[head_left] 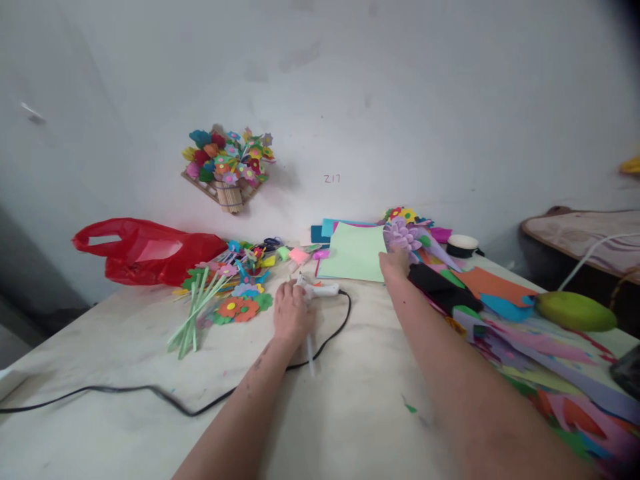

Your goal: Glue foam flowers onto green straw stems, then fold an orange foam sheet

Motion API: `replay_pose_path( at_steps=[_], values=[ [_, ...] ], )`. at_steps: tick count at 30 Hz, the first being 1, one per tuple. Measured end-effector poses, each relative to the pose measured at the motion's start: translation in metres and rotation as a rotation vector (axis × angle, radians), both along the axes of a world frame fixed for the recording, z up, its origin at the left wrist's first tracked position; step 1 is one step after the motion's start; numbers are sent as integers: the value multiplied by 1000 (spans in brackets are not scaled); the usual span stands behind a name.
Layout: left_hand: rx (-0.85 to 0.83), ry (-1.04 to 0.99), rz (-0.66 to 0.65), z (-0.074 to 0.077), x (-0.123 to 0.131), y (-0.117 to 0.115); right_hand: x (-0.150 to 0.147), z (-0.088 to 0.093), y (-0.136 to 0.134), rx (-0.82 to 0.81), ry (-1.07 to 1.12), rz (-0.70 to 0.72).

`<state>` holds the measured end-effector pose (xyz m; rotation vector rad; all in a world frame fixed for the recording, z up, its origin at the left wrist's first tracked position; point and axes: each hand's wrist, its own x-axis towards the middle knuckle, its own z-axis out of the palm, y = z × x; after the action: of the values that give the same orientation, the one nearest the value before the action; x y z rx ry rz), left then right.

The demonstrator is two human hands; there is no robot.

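Note:
My left hand (291, 312) rests knuckles-up on the pale table (125, 360), fingers curled over a white glue gun (320, 289) whose black cord (165, 397) runs off to the left. A thin white stick (311, 355) pokes out from under that hand toward me. My right hand (395, 262) reaches farther back and touches a purple foam flower (401, 235) beside a light green sheet (356, 253); its fingers are mostly hidden.
A red plastic bag (145, 250) lies at the back left. Foam flowers (240, 307) and green stems (195, 310) sit beside it. Coloured foam scraps (525, 347) cover the right side, with a green object (575, 311). A flower basket (227, 167) hangs on the wall.

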<state>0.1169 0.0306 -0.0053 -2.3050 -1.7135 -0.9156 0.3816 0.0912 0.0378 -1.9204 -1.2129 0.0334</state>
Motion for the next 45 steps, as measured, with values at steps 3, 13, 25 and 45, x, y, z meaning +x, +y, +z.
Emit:
replay_pose_path(
  at_steps=[3, 13, 25, 45],
  values=[
    [20, 58, 113, 8, 1, -6, -7, 4, 0, 8, 228, -153],
    [45, 228, 217, 22, 2, -16, -26, -5, -13, -102, 136, -184],
    [13, 255, 105, 18, 2, -14, -20, 9, 5, -307, 31, -4],
    [211, 111, 26, 18, 5, -13, -50, 87, 17, 417, 42, 40]
  ],
)
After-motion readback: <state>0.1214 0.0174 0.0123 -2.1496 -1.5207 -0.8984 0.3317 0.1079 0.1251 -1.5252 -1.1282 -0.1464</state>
